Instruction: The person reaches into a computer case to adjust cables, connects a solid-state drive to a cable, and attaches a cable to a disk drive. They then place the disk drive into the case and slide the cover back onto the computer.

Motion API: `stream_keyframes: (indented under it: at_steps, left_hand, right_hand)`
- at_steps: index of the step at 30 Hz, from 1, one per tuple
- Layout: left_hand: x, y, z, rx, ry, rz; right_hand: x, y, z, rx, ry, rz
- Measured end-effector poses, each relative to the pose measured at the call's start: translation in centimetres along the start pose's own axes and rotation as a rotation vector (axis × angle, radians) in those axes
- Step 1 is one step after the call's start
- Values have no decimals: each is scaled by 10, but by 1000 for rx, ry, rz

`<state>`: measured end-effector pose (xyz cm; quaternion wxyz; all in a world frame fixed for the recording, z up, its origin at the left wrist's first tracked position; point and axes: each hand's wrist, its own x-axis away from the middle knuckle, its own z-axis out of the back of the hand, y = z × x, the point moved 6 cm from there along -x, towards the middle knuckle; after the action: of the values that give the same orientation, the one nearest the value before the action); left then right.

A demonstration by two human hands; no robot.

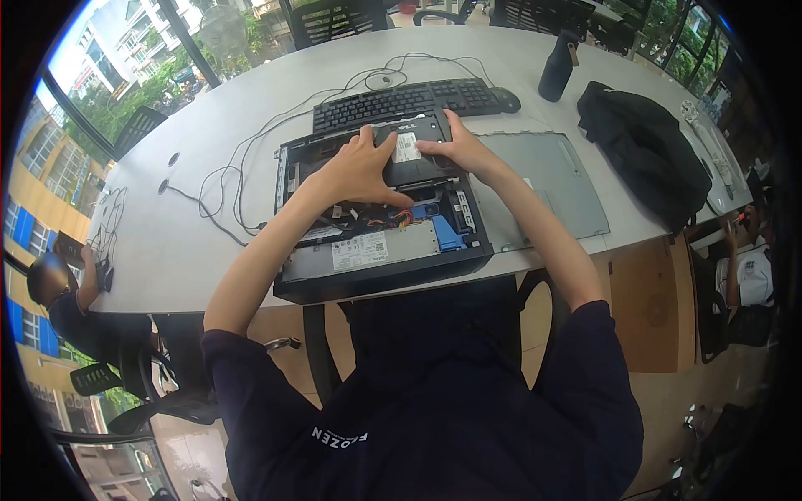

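A desktop computer case (288, 280) lies on its side at the table's near edge, its inside exposed. Over its far right part sits a black drive cage (426, 171) with a white label (407, 148). My left hand (361, 169) spans the cage's left side, thumb at the near edge and fingers spread toward the far side. With thumb on top beside the label and fingers at the far right edge, my right hand (464, 152) grips the cage. Coloured wires (401, 219) and a blue plastic bracket (449, 234) show in front of it.
A grey side panel (551, 179) lies right of the case. Behind are a keyboard (393, 104) and mouse (506, 100). A dark bottle (558, 68) and black bag (643, 150) stand farther right. Cables (224, 188) trail leftward. Another person (67, 288) sits at the left.
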<state>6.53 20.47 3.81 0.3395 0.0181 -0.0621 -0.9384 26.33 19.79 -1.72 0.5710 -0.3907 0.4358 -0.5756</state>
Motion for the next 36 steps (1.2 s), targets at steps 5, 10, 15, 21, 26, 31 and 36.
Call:
stream_keyframes:
  at_steps: [5, 10, 15, 21, 26, 31, 36]
  left_hand:
    - [1, -2, 0, -80, 28, -124]
    - [3, -4, 0, 2, 77, -132]
    - [9, 1, 4, -148, 113, -137]
    - [18, 11, 4, -191, 200, -55]
    - [17, 9, 9, -197, 141, 37]
    - [14, 6, 5, -101, 157, -87]
    - [9, 13, 13, -68, 145, -63]
  right_hand:
    - [-4, 7, -1, -16, 8, 1]
    - [-9, 9, 0, 12, 4, -16]
    - [-4, 1, 2, 56, 10, 54]
    - [-7, 3, 1, 168, 6, 102]
    - [32, -45, 1, 169, -69, 43]
    - [39, -32, 1, 244, -142, 106]
    - [46, -29, 3, 173, -193, 35]
